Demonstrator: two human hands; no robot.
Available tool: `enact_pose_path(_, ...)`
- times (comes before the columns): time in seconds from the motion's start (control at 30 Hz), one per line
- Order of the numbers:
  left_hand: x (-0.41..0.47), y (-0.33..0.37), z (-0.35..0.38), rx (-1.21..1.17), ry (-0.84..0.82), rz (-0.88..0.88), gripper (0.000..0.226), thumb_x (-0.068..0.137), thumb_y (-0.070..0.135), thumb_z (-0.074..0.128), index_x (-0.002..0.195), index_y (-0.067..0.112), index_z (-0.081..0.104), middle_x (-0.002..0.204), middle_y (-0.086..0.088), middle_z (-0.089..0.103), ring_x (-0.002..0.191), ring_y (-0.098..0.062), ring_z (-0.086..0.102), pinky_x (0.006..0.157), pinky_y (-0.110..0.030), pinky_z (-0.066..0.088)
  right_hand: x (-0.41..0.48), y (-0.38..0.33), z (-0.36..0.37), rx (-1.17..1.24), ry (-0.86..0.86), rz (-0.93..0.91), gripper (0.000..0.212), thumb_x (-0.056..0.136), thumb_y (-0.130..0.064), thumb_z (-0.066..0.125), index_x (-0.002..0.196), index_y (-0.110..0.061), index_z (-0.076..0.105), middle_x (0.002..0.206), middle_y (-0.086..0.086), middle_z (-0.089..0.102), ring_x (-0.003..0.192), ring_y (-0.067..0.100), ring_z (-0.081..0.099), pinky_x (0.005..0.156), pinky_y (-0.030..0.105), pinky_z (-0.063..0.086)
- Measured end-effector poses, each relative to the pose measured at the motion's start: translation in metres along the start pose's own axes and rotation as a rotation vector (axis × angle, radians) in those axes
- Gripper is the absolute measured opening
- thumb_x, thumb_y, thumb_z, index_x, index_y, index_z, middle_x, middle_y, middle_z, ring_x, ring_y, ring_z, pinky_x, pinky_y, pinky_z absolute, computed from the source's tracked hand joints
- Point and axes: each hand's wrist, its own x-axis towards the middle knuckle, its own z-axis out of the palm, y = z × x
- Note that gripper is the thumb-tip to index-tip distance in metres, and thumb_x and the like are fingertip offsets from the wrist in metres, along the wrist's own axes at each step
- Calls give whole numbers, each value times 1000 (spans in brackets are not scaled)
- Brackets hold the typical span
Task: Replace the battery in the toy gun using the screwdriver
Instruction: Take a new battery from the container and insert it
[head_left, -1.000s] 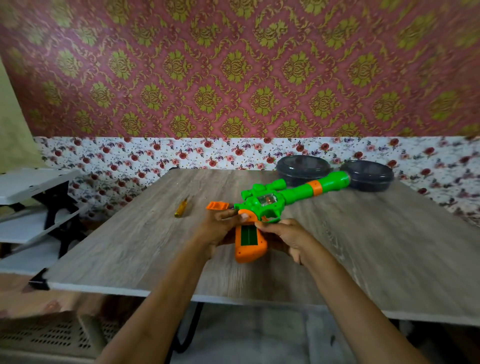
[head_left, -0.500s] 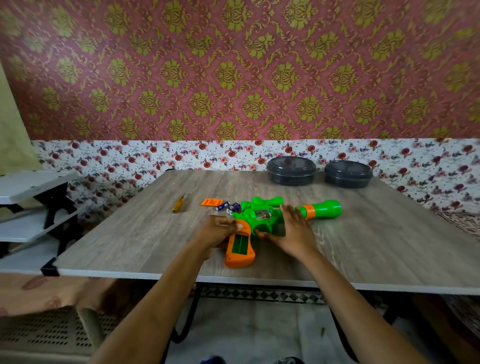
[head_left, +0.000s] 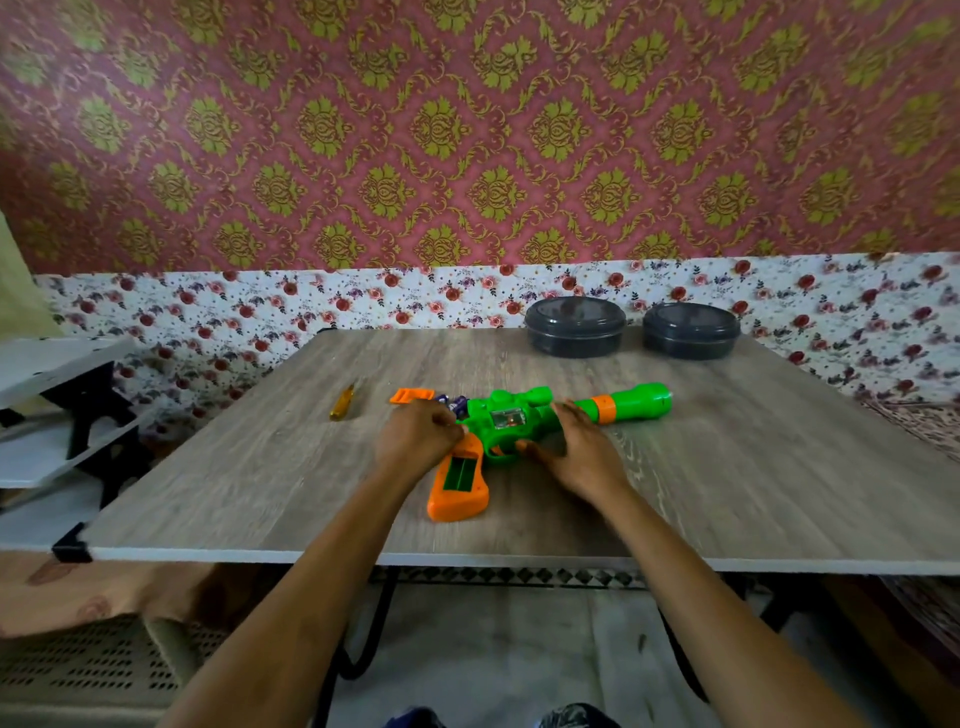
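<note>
The toy gun (head_left: 524, 415), green with an orange grip, lies flat on the table, barrel pointing right. Its battery compartment (head_left: 460, 472) in the grip is open and shows green inside. My left hand (head_left: 415, 439) holds the gun's rear, where grip meets body, with curled fingers. My right hand (head_left: 576, 447) lies flat, fingers straight over the barrel's base and thumb by the trigger guard. The orange battery cover (head_left: 412, 396) and some small purple batteries (head_left: 453, 401) lie just behind my left hand. The yellow-handled screwdriver (head_left: 343, 403) lies further left.
Two dark round lidded containers (head_left: 574, 326) (head_left: 691, 330) stand at the table's back edge (head_left: 467, 332). A white shelf unit (head_left: 47, 415) stands off the table's left side. The patterned wall runs close behind the table.
The gun was lifted in both hands a second ago; it now lies on the table. My right hand has flattened out over it, and my left hand stays at the grip.
</note>
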Motion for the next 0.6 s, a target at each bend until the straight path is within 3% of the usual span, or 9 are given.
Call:
enact_pose_path(0.17,27,52,16,17,32,189,16,87,26,64,97,15,72,104,-2,70,98,-19,64,84,-32,51,3,32,-43,39,159,57,69,84,-39,62,139,-7,37,146,13,38,135,26,36,108,32,29)
enact_pose_path(0.37,74,132,83,-32,-104,333,19,85,24,67,99,12,72,105,-5,71,97,-20,64,88,-34,51,1,104,-102,-38,230,231,69,88,-43,55,144,-11,31,149,9,35,136,24,34,109,31,28)
enact_pose_path(0.6,143,193,166,109,-263,459,50,87,28,64,134,14,52,138,-9,52,126,-25,49,102,-32,38,15,180,-134,-81,188,417,70,91,-48,48,146,-13,23,150,10,32,136,27,33,111,37,28)
